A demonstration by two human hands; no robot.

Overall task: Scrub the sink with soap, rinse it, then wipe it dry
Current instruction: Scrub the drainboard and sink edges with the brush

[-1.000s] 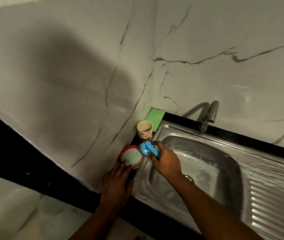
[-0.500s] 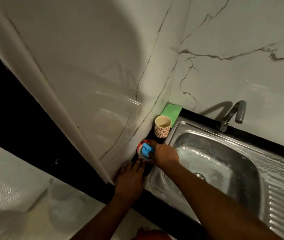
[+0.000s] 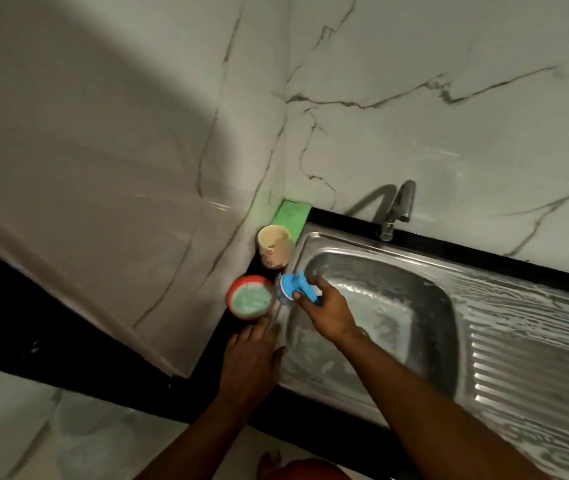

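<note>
A steel sink (image 3: 449,306) with a wet, soapy basin sits in a black counter. My right hand (image 3: 328,310) is shut on a blue-handled scrub brush (image 3: 295,287), held at the sink's left rim, just right of a red tub of green soap paste (image 3: 251,299). My left hand (image 3: 250,358) rests flat on the counter edge below the tub, fingers spread and pointing at it. The brush's bristles are hard to make out.
A patterned cup (image 3: 273,244) stands behind the tub in the corner. A green sponge pad (image 3: 291,215) lies against the wall behind it. The tap (image 3: 397,209) rises at the sink's back. The ribbed drainboard (image 3: 536,358) extends right. Marble walls close in on the left and behind.
The brush was in the soap tub half a second ago; it is now lifted out, just right of the tub. My left hand has stayed on the counter edge.
</note>
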